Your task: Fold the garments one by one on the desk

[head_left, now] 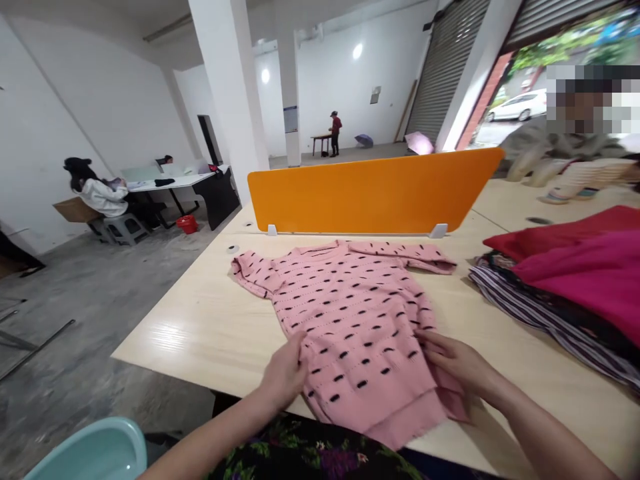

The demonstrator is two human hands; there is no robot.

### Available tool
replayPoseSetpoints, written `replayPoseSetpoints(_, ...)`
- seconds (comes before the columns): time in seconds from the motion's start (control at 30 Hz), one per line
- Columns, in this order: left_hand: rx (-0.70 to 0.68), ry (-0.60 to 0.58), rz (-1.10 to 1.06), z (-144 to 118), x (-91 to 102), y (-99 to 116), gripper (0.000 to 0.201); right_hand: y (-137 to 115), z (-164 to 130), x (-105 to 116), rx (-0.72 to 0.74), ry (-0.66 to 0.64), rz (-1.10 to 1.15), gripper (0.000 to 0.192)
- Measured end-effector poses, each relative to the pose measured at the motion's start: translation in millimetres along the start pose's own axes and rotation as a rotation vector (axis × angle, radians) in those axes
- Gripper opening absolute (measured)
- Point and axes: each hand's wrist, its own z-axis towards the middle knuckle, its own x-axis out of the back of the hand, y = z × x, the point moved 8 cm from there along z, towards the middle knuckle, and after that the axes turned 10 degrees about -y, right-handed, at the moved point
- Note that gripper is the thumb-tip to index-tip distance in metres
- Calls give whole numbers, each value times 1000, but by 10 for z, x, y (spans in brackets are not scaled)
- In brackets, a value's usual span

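A pink knit sweater [345,313] with black dashes lies spread on the pale wooden table [190,313], its neckline away from me and its hem over the near edge. My left hand [284,372] is closed on the sweater's left side, with the fingertips partly hidden. On the opposite side, my right hand [460,363] pinches the fabric between thumb and fingers. Both sleeves lie out to the sides, and the lower right part is slightly folded.
An orange divider [370,197] stands behind the sweater. Folded clothes [575,273] are piled at right; beyond them a person [575,127] sits across the table. A teal basin [90,453] is at lower left. Other people [105,193] are farther back.
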Motion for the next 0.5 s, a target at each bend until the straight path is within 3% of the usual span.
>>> replayPoseSetpoints(0.1, 69, 157, -141, -26, 420, -214, 33, -291, -173, -174, 29, -71, 50, 34)
replayPoseSetpoints(0.17, 122, 241, -120, -126, 768, -429, 27, -405, -323, -271, 35, -169, 53, 25)
replayPoseSetpoints(0.27, 266, 149, 107, -282, 1062, -733, 23, -520, -554, -384, 46, -389, 30, 26)
replayPoseSetpoints(0.33, 302, 124, 245, -347, 1170, -782, 24, -550, -638, -361, -1, -472, 5, 33)
replayPoseSetpoints(0.4, 222, 189, 334, -312, 1238, -635, 29, -597, -595, -221, -61, -400, -10, 39)
replayPoseSetpoints(0.5, -41, 221, 418, -16, 1152, -269, 36, -857, -338, -11, 27, -124, -98, 40)
